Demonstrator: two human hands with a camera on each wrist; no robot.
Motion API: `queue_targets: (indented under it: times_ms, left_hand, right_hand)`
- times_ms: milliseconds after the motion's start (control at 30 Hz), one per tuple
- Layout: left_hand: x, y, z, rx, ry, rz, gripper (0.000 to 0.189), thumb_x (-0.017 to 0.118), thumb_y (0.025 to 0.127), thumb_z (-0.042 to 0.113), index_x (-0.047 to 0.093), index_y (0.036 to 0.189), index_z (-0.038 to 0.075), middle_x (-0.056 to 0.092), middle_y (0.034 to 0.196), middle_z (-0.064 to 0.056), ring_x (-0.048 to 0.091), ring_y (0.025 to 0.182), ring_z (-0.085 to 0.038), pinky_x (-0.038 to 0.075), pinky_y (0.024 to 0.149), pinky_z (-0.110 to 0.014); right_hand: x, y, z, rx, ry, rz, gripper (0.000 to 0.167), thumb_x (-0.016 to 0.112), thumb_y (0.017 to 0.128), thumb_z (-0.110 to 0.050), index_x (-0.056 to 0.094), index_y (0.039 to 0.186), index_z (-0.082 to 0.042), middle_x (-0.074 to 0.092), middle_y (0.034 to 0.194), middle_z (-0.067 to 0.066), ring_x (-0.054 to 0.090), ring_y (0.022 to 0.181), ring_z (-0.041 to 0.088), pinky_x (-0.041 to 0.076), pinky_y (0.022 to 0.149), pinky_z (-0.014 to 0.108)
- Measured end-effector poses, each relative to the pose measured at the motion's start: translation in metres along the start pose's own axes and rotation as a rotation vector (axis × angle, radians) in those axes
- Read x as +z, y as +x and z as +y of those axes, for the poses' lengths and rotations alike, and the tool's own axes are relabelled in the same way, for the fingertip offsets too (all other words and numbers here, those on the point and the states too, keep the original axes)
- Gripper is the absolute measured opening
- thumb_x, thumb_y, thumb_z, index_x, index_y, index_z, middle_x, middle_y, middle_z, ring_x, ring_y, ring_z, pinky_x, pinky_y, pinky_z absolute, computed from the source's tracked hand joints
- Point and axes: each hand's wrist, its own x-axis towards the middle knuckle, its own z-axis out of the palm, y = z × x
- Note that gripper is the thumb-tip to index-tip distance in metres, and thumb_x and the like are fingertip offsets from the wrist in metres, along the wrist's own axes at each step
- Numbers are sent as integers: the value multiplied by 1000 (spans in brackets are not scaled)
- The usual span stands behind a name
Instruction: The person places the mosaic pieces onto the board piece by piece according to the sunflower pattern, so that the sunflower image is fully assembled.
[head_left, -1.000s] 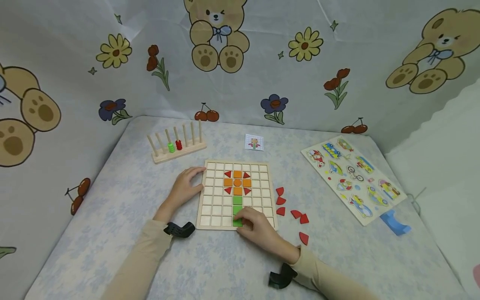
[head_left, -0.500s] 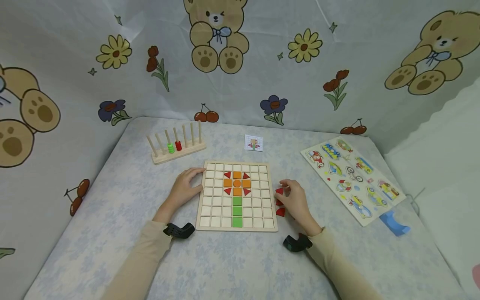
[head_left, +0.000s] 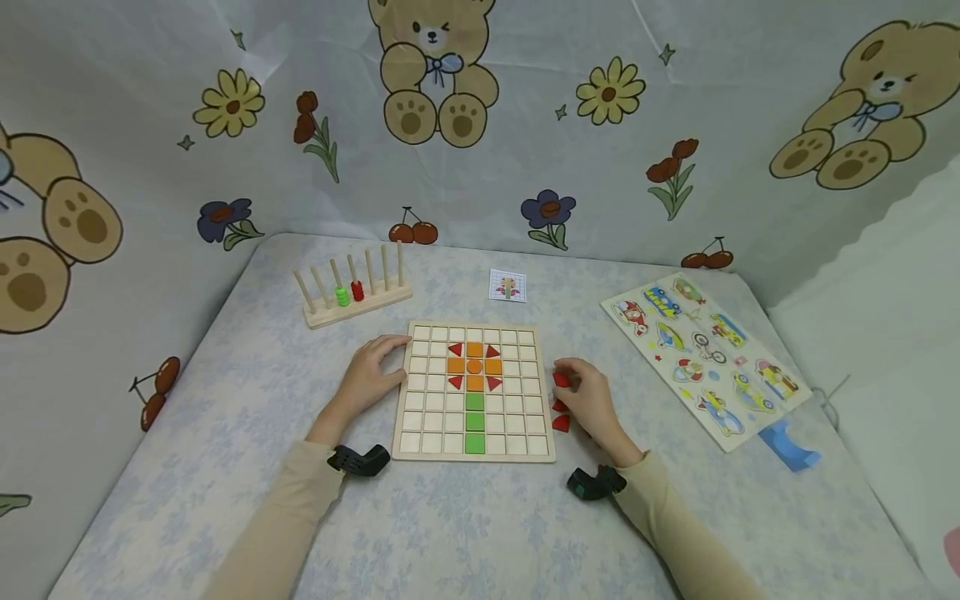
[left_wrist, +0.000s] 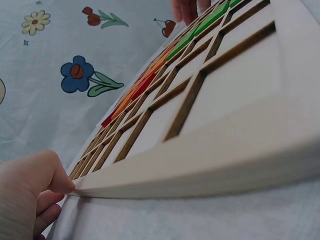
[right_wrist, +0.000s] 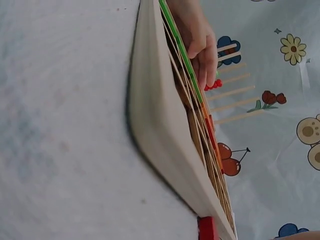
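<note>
A square wooden grid board (head_left: 517, 456) lies mid-table, with orange squares, a round orange piece, red triangles and a column of green squares (head_left: 475, 422) set in it. My left hand (head_left: 365, 377) rests at its left edge, fingertips and thumb touching the frame; the left wrist view shows the thumb (left_wrist: 62, 180) right at the rim. To the right of the board, my right hand (head_left: 590, 402) has thumb and index finger around a red quarter-circle piece (head_left: 561, 379). More red pieces (head_left: 561, 423) lie just below it, partly covered by the hand.
A small pattern card (head_left: 507, 286) lies beyond the board. At the back left stands a wooden peg rack (head_left: 360, 302) with green and red beads. On the right is a picture puzzle board (head_left: 705, 354), with a blue curved piece (head_left: 790, 447) by its near corner.
My right hand has left the green squares at the board's near edge and moved right to the red pieces, closing its thumb and finger there. My left hand has stayed put.
</note>
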Motion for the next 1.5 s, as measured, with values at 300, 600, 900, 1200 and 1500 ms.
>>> queue_targets:
  times_ms: [300, 600, 900, 1200, 1500]
  left_hand:
    - [-1, 1, -1, -8, 5, -8, 53, 63, 84, 13, 53, 136, 14, 52, 139, -8, 43, 132, -30, 30, 111, -53]
    - [0, 0, -3, -14, -1, -2, 53, 62, 84, 15, 52, 136, 16, 51, 140, -7, 42, 132, -30, 30, 111, -55]
    - [3, 1, 1, -5, 6, -20, 52, 62, 85, 15, 53, 136, 17, 51, 140, -6, 43, 133, -29, 31, 111, -53]
    - [1, 4, -2, 5, 19, -6, 52, 63, 84, 14, 53, 135, 16, 52, 139, -6, 44, 132, -29, 31, 111, -53]
    - [2, 1, -5, 4, 13, -1, 51, 62, 85, 14, 53, 135, 16, 52, 139, -6, 43, 132, -30, 30, 111, -55]
  right_hand:
    - [3, -1, -8, -56, 14, 5, 36, 64, 82, 4, 62, 118, 3, 66, 107, 20, 62, 95, 32, 54, 80, 45]
    - [27, -6, -44, -311, 136, -283, 38, 60, 80, 12, 63, 117, 2, 66, 112, 16, 63, 102, 29, 54, 87, 42]
    - [41, -4, -47, -364, 105, -360, 47, 55, 75, 17, 63, 118, 1, 67, 114, 12, 63, 109, 26, 52, 93, 38]
    - [43, -5, -49, -345, 144, -358, 39, 57, 79, 13, 65, 115, -2, 68, 111, 11, 62, 109, 26, 50, 96, 39]
    - [12, -8, -32, -236, 117, -175, 34, 55, 83, 11, 64, 115, 2, 66, 111, 17, 61, 100, 31, 53, 84, 45]
